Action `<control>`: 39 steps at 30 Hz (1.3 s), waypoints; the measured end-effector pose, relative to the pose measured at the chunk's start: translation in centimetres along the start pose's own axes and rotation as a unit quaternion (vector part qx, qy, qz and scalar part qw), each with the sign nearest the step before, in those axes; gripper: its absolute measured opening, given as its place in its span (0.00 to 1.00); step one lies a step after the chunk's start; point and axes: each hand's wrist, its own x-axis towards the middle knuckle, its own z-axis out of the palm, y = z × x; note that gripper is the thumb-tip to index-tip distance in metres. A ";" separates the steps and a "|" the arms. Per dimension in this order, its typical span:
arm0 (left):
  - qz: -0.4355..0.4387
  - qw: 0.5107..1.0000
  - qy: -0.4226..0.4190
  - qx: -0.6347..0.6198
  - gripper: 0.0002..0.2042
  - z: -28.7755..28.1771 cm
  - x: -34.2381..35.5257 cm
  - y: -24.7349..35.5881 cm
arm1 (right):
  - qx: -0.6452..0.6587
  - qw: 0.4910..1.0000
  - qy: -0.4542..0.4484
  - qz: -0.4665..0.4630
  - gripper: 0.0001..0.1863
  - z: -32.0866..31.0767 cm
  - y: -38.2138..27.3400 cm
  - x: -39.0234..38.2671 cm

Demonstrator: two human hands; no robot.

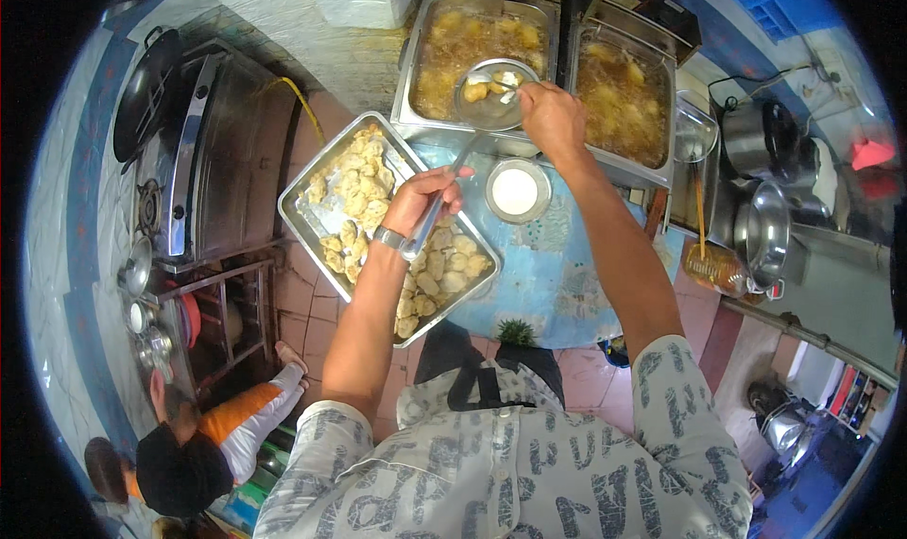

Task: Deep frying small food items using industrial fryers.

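Note:
My left hand (424,202) is closed round the long metal handle of a skimmer (487,116). Its round bowl is over the front rim of the left fryer (453,43), which is full of bubbling oil and frying pieces. A few golden pieces (477,92) with white patches are in the skimmer. My right hand (553,116) is closed above the bowl's right side, fingertips at the white bits; what they pinch is hidden. Below my left hand is a metal tray (299,202) of pale, lumpy fried-looking pieces (364,175). A small round bowl (495,197) of white stuff stands between my arms.
A second fryer (621,95) bubbles on the right, near a wire skimmer (694,133) with a wooden handle. Metal pots (763,227) stand far right. At left are a stove (203,152) and a black wok (149,95). Another person (189,463) is at the lower left.

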 end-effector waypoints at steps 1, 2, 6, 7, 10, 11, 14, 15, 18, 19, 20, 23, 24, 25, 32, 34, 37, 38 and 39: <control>-0.004 1.000 -0.001 0.001 0.17 -0.1 0.0 -0.1 | 0.012 1.000 0.007 0.000 0.09 0.1 0.2 0.0; -0.004 1.000 0.001 0.000 0.17 -0.1 0.0 -0.1 | 0.024 1.000 0.014 0.000 0.08 0.0 0.0 0.1; -0.005 1.000 0.019 0.010 0.17 -0.1 -0.4 -0.1 | -0.001 1.000 0.002 -0.012 0.06 -0.1 -0.6 0.0; -0.005 1.000 0.016 0.009 0.17 -0.1 -0.5 0.0 | 0.011 1.000 0.015 -0.015 0.06 0.1 -0.4 0.1; -0.002 1.000 0.021 0.018 0.17 0.3 -0.2 -0.1 | 0.012 1.000 0.015 -0.013 0.05 -0.2 -0.2 0.4; -0.003 1.000 0.020 0.019 0.17 0.1 -0.2 -0.1 | 0.002 1.000 0.001 -0.008 0.05 -0.5 -0.2 0.3; -0.002 1.000 0.000 0.014 0.16 -0.2 -0.1 -0.3 | 0.023 0.999 0.025 0.007 0.05 -1.5 -0.4 0.5; 0.002 1.000 0.002 0.013 0.16 0.0 -0.1 -0.3 | 0.023 0.999 0.025 0.007 0.05 -2.2 -0.5 0.5; 0.014 1.000 -0.002 -0.019 0.17 -0.5 0.2 -0.7 | 0.079 0.989 0.097 0.076 0.08 -4.4 -0.9 -0.8; 0.024 0.998 -0.007 -0.050 0.17 -1.1 0.3 -1.0 | 0.137 0.975 0.103 0.138 0.10 -4.7 -1.0 -2.2; 0.026 0.998 -0.008 -0.051 0.17 -1.2 0.7 -1.2 | 0.192 0.955 0.109 0.197 0.11 -5.3 -0.8 -3.6; 0.024 0.980 -0.055 -0.190 0.17 -0.9 2.0 -1.9 | 0.112 0.938 0.044 0.325 0.12 -5.7 1.7 -10.3; 0.025 0.980 -0.055 -0.190 0.17 -0.6 2.3 -2.0 | 0.109 0.936 0.022 0.335 0.12 -4.6 3.0 -13.1; 0.035 0.970 -0.072 -0.230 0.17 -0.2 2.7 -2.1 | 0.143 0.926 0.015 0.350 0.12 -3.6 3.2 -15.7; 0.062 0.936 -0.099 -0.331 0.15 2.2 5.7 -2.4 | 0.074 0.903 -0.110 0.409 0.11 5.0 5.4 -23.4; 0.087 0.916 -0.128 -0.370 0.15 3.1 6.6 -2.6 | 0.024 0.923 -0.108 0.367 0.11 5.7 5.4 -22.8; 0.113 0.910 -0.121 -0.380 0.15 3.5 7.8 -2.6 | 0.038 0.911 -0.133 0.389 0.11 5.7 4.2 -21.3; 0.123 0.906 -0.121 -0.387 0.15 4.0 8.2 -2.6 | 0.038 0.911 -0.132 0.388 0.11 5.7 4.3 -21.3; 0.125 0.903 -0.113 -0.395 0.15 4.5 8.5 -2.6 | 0.034 0.907 -0.141 0.395 0.11 5.6 4.4 -21.3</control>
